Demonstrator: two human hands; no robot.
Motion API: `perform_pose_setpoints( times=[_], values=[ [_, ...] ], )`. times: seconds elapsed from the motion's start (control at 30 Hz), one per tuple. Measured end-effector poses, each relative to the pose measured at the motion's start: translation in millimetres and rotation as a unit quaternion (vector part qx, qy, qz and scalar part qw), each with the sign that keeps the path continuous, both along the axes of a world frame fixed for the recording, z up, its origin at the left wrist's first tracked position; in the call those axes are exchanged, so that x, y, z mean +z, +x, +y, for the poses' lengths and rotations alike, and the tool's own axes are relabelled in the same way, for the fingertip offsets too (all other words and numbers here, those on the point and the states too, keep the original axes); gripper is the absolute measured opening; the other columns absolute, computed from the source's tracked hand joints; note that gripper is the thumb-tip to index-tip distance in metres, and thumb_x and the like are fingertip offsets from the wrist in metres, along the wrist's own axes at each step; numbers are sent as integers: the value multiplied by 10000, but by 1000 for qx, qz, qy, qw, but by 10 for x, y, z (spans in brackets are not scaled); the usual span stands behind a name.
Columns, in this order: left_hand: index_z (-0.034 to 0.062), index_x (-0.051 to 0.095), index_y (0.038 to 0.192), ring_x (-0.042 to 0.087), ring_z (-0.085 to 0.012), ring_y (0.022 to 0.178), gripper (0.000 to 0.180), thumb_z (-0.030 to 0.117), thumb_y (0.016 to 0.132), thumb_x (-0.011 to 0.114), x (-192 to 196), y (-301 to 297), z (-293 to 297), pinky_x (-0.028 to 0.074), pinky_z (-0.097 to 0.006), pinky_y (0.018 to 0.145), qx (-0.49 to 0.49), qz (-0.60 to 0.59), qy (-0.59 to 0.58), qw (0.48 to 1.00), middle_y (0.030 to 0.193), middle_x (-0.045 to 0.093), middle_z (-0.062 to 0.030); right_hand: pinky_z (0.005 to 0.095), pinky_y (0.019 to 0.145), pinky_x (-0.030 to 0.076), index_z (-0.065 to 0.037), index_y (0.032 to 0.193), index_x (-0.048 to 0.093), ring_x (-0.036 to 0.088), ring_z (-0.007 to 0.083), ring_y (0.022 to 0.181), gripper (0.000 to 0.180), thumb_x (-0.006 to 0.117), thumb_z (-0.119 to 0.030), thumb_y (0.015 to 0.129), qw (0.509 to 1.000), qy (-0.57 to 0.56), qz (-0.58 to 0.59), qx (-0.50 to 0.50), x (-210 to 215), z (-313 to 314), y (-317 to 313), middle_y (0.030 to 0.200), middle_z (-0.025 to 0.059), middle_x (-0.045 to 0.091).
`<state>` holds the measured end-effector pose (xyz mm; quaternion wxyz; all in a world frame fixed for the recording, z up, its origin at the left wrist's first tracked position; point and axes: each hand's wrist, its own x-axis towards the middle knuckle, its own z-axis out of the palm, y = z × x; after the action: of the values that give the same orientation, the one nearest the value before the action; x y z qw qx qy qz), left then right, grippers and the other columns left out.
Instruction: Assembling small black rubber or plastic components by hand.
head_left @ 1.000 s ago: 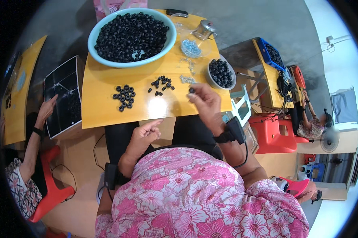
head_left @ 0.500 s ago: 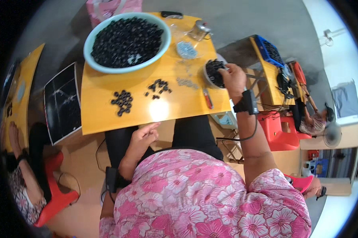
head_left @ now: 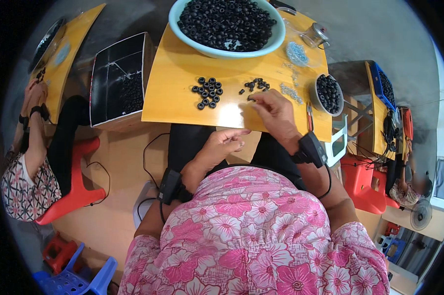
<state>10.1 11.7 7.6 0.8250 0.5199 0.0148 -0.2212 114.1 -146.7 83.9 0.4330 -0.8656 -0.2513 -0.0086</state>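
My right hand [head_left: 277, 114] is over the front of the yellow table [head_left: 175, 101], thumb and fingers pinched on a small black part [head_left: 251, 99]. Just beyond its fingertips lies a loose heap of small black parts [head_left: 258, 85]. My left hand [head_left: 219, 149] is at the table's front edge, index finger stretched out and the others loosely curled; nothing shows in it. To the left of the heap, several black rings [head_left: 207, 92] lie grouped. Small clear-silver pieces [head_left: 290, 92] are scattered to the right. A white tub [head_left: 317, 102] of black parts stands at the right edge.
A pale blue basin [head_left: 231, 54] full of black rings takes up the far side. Near it are a dish of tiny bluish pieces [head_left: 296, 53] and a metal cup [head_left: 318, 34]. A red-handled tool [head_left: 309, 117] lies beside the tub. A co-worker's hands [head_left: 35, 94] are at the left table.
My right hand has come out of the tub of black parts and moved left to the front middle of the table. The view has shifted, with my left hand still by the edge.
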Motion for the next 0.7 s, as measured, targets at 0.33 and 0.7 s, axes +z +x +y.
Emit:
perform_pose_setpoints(
  times=[0.33,0.7],
  values=[
    [-14,585,1122,537,-73,817,309,102,836,581,23,26,16,452,-230,746,20,9,-1,1000,897,595,1,292,603,467,-65,948,653,574,190,670,235,664,-76,713,990,-39,-11,134,-178,600,45,776,77,559],
    [-6,632,1007,538,-69,746,201,94,834,612,39,19,23,452,-226,699,29,57,32,997,834,617,-7,371,621,485,-88,876,636,589,287,715,158,628,-137,726,969,-139,-134,155,-116,699,-77,809,94,567]
  ],
)
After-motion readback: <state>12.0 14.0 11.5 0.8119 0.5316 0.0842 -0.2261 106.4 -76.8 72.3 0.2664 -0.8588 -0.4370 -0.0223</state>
